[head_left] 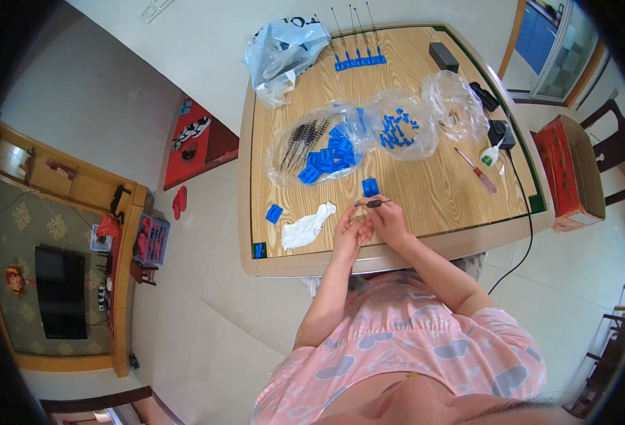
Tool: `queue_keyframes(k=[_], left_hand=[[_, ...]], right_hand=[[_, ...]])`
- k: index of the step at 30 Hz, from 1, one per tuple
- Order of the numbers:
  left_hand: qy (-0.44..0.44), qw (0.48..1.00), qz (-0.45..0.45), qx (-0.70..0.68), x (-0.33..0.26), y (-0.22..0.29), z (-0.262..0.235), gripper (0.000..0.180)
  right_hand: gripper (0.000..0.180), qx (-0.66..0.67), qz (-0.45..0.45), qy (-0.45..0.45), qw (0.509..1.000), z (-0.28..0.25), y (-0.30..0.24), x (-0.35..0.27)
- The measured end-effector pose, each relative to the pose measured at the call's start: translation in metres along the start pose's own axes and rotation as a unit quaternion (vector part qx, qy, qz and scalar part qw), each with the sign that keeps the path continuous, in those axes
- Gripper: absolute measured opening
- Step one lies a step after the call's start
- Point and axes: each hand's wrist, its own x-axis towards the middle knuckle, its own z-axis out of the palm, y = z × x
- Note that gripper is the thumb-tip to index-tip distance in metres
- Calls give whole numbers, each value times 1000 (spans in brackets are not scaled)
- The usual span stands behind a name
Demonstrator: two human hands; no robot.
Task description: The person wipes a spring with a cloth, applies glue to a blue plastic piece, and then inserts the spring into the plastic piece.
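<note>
My right hand (389,222) is closed in a pinch on a thin rod with a dark spring (375,203), held nearly level over the table's near edge. Right beside it, my left hand (352,231) has its fingers curled in near the rod's left end, where a speck of blue shows. What those fingers hold is too small to make out. Just beyond the hands lies a blue plastic block (370,187). Another blue block (274,214) rests to the left, past a crumpled white cloth (308,227).
Clear bags hold spring rods (302,144) with blue blocks (331,157), small blue pieces (397,130), and small yellowish parts (455,115). At the far edge, several rods stand in a blue row (360,63). A screwdriver (476,173), small bottle (491,156) and black cable (527,212) lie right.
</note>
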Motion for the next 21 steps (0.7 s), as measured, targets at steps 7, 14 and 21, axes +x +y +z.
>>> queue_keyframes(k=[7,14,21], left_hand=[[-5,1000,0,-3,2,-2,-2,41],[7,1000,-9,4,0,0,3,41],[6,1000,-9,9,-1,2,5,42]], right_hand=[[17,3,6,-5,1000,1,2,-1],[18,2,-26,7,1000,1,7,-2],[18,3,-15,-1,1000,2,4,-1]])
